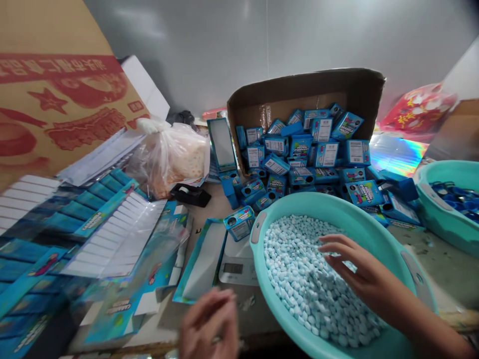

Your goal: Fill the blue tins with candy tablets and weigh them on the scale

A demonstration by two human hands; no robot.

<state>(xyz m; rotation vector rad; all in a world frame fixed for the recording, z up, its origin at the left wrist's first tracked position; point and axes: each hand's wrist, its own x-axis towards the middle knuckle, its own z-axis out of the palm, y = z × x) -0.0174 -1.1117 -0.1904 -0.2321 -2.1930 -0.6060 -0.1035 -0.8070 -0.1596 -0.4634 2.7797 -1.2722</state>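
Observation:
My right hand is over the turquoise basin, its fingers stretched out and slightly apart with nothing between them. Beneath it lies a heap of small pale blue candies. Near the table's front edge, my left hand is blurred, its fingers curled in towards the thumb; whatever they may hold cannot be made out. Just beyond it are an open blue tray-like box and a white digital scale. A small blue candy box stands by the scale, close to the basin's rim.
Many small blue boxes spill from a cardboard carton behind the basin. On the left are stacked display boxes, a plastic bag and a black tape dispenser. Another turquoise basin holds dark blue pieces at right.

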